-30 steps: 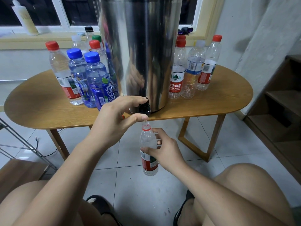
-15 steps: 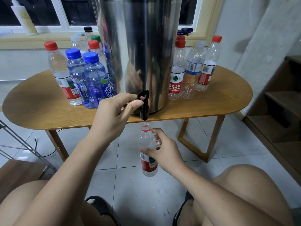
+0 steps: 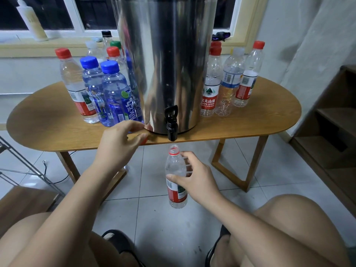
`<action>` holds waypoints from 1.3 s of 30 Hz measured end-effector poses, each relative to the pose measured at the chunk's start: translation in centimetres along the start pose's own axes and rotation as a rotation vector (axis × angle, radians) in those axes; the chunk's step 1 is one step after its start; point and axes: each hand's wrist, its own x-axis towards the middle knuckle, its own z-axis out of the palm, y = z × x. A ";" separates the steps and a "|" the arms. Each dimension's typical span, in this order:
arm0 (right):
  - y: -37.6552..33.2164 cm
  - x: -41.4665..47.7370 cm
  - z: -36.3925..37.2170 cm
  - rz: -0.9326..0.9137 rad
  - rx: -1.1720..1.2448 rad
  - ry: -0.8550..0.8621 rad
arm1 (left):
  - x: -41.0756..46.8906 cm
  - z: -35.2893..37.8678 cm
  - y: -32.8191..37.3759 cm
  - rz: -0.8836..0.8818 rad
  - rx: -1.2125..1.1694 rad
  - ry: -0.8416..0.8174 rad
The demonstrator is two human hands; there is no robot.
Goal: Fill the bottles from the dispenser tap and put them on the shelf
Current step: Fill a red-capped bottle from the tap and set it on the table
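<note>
Head view: right hand is gripping clear red-labelled plastic bottle upright beneath black tap, avoiding spills; left hand is covering red cap, grip unclear.

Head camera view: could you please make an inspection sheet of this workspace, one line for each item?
Surface: oval wooden table, carrying the steel dispenser, with a left bottle group and a right bottle group, all capped.
Job's things: uncapped bottle upright just below the black tap, no stream seen; wooden shelf at right.
Clutter: pale bottle and dark object on the windowsill.
Hands: right hand grips the uncapped bottle; left hand at the table edge by something red, grip unclear.
Cables: thin cable on the floor under the table.
Surroundings: tiled floor; metal frame at left.
</note>
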 end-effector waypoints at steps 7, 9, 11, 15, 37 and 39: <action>-0.3 -0.6 0.0 -0.019 0.001 -0.025 | -0.3 1.8 -2.2 0.011 0.147 -0.085; -0.3 -0.9 0.1 -0.023 0.006 -0.029 | -0.3 1.9 -2.5 0.045 0.175 -0.076; -0.3 -1.0 0.1 -0.027 0.010 -0.032 | -0.3 2.0 -2.6 0.058 0.170 -0.076; -0.3 -1.2 0.1 -0.030 0.009 -0.043 | -0.9 1.6 -2.0 0.031 0.054 -0.086; -0.7 -2.3 0.8 -0.076 -0.105 -0.099 | -3.4 1.5 2.1 0.066 -0.097 -0.309; -0.7 -2.4 0.8 -0.078 -0.105 -0.095 | -3.4 1.6 2.2 0.062 -0.100 -0.324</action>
